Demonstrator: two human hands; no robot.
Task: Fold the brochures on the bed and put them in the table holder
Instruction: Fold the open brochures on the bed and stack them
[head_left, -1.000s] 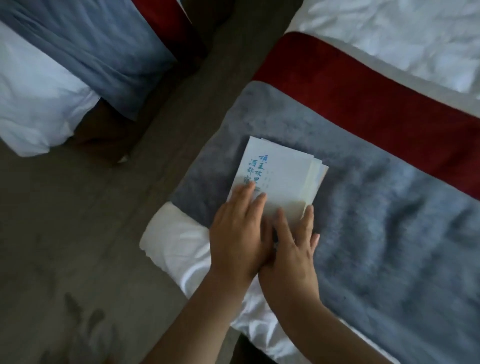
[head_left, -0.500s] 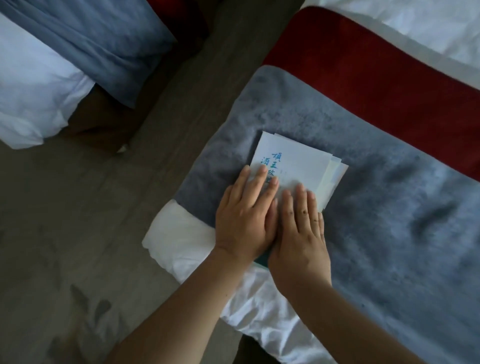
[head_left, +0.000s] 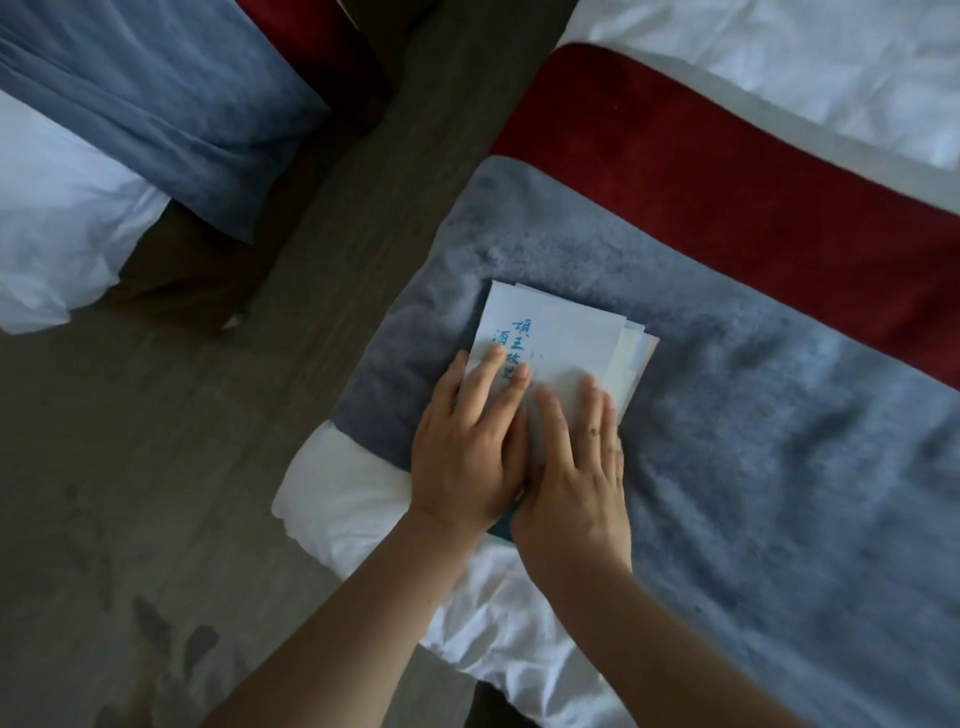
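Right hand (head_left: 576, 467) now flattens beside left hand (head_left: 465, 452), both grips spread, pressing the brochures (head_left: 566, 332) mid-frame: crease nearly set.

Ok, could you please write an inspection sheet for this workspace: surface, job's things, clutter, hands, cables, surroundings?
Surface: grey plush bed runner with a red band, over white bedding.
Job's things: stack of white brochures, blue print on top, lying on the runner; table holder not in view.
Clutter: nothing seen.
Hands: left hand and right hand flat, side by side, pressing the stack.
Cables: nothing seen.
Surroundings: dark floor; second bed at the upper left.
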